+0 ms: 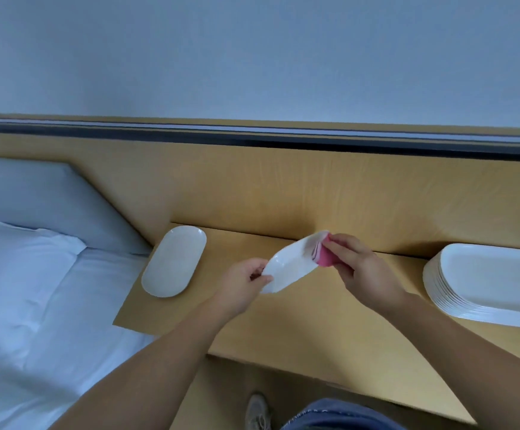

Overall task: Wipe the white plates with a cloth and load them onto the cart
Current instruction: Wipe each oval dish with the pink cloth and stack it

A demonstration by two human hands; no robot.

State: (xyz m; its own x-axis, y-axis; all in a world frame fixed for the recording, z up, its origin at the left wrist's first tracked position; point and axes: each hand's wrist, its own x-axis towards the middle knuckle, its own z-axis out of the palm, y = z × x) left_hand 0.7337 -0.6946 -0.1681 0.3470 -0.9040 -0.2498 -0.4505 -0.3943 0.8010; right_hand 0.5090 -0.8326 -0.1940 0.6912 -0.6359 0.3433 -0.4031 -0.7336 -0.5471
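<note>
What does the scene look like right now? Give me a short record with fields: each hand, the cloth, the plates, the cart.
left: left hand pinches the near end of the held plate, raised above the wooden shelf
right: right hand grips the pink cloth against the plate's far end
set aside: single plate flat at the shelf's left end, beside the bed
waiting: plate stack at the right end
cart: not in view

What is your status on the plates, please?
Left hand grips plate; right hand presses pink cloth on it. Plate stack waits right. Cart not in view.
</note>
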